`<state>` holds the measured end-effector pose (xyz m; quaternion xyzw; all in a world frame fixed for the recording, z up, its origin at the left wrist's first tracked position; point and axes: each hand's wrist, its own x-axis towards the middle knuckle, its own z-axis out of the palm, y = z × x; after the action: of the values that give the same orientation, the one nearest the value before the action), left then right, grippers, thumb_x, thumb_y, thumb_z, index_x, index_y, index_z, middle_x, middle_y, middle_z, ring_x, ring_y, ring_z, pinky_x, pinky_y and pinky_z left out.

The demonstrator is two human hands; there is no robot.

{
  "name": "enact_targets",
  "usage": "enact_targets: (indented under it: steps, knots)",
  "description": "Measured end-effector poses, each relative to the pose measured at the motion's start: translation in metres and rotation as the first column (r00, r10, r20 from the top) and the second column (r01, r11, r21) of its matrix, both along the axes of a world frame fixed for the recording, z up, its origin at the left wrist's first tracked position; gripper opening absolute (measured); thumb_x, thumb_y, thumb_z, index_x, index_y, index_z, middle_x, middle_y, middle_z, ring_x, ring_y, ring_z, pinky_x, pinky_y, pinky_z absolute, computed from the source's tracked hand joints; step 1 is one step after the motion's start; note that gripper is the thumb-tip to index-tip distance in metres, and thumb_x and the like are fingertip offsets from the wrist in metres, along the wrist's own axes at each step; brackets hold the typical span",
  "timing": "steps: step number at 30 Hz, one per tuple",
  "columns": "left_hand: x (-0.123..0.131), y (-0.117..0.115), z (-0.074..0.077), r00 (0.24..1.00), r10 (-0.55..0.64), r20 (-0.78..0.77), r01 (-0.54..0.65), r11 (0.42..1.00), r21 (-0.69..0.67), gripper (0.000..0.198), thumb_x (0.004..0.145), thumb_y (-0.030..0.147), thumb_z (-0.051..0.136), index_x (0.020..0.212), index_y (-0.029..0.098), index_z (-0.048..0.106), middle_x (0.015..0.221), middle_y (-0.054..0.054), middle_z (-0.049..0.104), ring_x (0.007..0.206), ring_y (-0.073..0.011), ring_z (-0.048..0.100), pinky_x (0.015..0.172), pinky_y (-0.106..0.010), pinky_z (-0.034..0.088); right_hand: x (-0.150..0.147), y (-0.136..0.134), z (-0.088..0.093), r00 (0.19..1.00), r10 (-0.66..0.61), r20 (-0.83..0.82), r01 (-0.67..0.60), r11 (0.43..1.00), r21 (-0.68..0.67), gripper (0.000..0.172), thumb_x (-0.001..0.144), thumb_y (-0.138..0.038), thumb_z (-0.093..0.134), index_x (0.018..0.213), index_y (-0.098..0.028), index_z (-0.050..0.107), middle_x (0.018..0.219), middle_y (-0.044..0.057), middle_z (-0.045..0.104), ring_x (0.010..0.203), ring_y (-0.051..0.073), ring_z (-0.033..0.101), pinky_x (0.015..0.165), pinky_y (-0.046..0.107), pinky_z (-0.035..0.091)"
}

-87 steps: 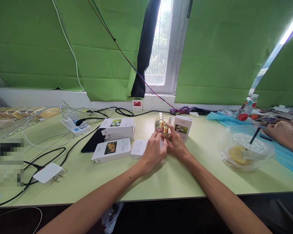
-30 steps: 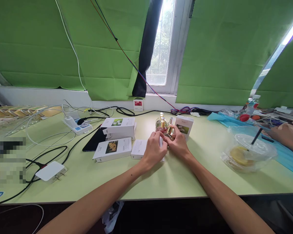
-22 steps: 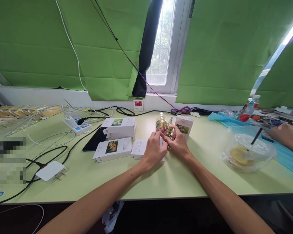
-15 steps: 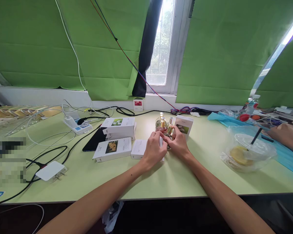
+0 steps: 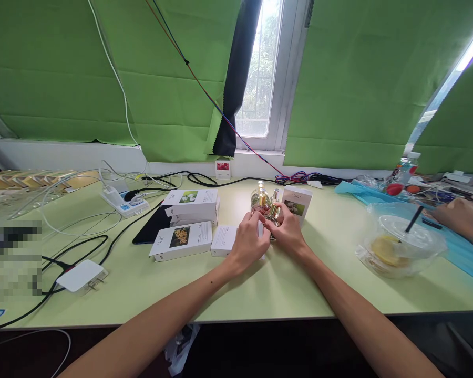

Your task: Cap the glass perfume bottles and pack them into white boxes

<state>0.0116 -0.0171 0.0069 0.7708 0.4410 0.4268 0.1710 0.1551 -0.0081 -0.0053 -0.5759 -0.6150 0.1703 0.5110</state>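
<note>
Head view | right hand (image 5: pixel 290 232) pinches a gold-capped glass bottle (image 5: pixel 274 211), seemingly to steady it on the pale-green table (image 5: pixel 260 296) | left hand (image 5: pixel 247 244) curls over a flat white cardboard box (image 5: pixel 222 240); I can't tell its grip

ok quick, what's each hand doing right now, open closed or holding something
Left hand: fingers curled at a white box; grip hidden, cannot tell.
Right hand: closed, holding a tilted gold-topped bottle.
</note>
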Motion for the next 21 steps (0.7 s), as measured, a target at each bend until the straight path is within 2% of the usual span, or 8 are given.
enact_targets:
  steps: [21]
  knots:
    - [-0.0005, -0.0023, 0.0025, 1.000, -0.025, 0.004, 0.025, 1.000, -0.004, 0.010, 0.083, 0.012, 0.056, 0.088, 0.020, 0.059, 0.093, -0.004, 0.062, 0.082, -0.0177, 0.060, 0.075, -0.031, 0.048, -0.0005, -0.0015, 0.0017, 1.000, -0.007, 0.014, 0.007, 1.000, 0.011, 0.055, 0.074, -0.036, 0.067, 0.124, -0.015, 0.056, 0.053, -0.009, 0.046, 0.047, 0.013, 0.040, 0.050, 0.025, 0.032]
